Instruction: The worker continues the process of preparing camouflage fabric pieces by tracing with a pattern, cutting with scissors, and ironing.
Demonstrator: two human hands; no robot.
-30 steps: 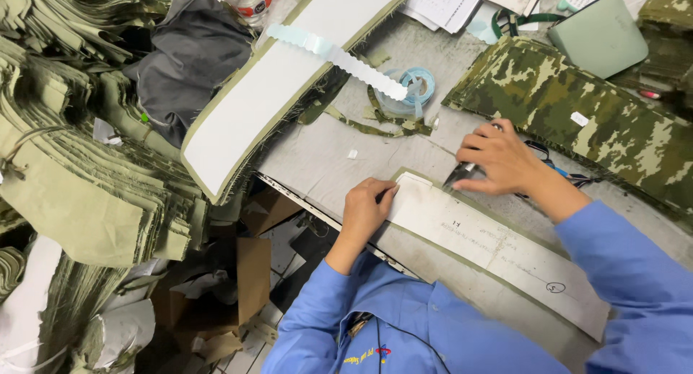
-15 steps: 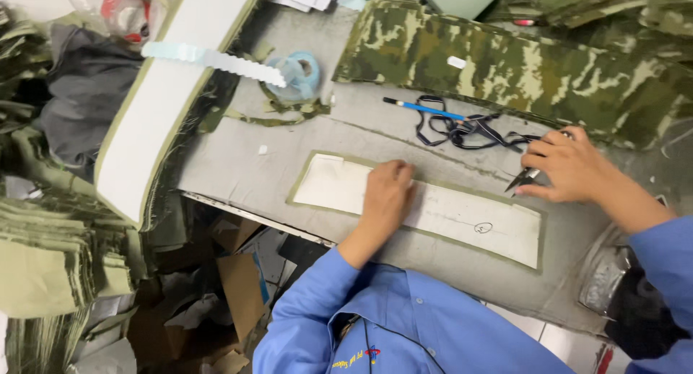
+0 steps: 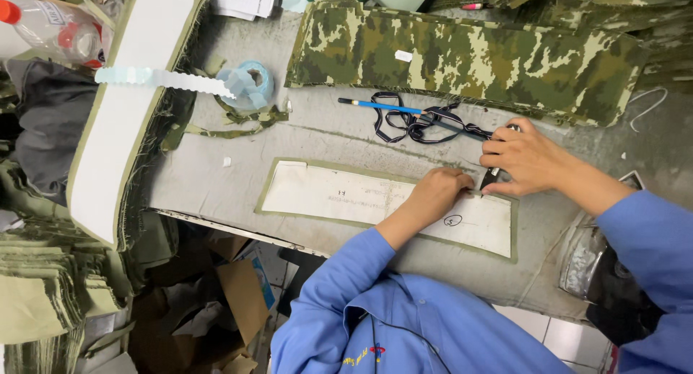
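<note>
A long white paper pattern [image 3: 339, 197] lies on an olive fabric piece on the grey table [image 3: 216, 175]. My left hand [image 3: 437, 193] presses flat on the pattern near its upper edge. My right hand [image 3: 530, 159] grips a small dark cutting tool [image 3: 491, 177] with its tip at the pattern's top edge, right beside my left fingers. Just behind the hands a blue pen [image 3: 379, 105] and a tangle of black cord [image 3: 415, 125] rest on the table.
A camouflage fabric stack [image 3: 462, 56] lies along the table's back. A long white-topped stack [image 3: 133, 107] sits at the left, with a pale blue tape roll [image 3: 249, 85] and its loose strip. Folded olive pieces [image 3: 36, 294] and cardboard [image 3: 238, 302] are below left.
The view has shifted left, so the table contents sit further right. My right hand has come in from the right to the pattern's top edge, close to my left hand, which stays pressed down.
</note>
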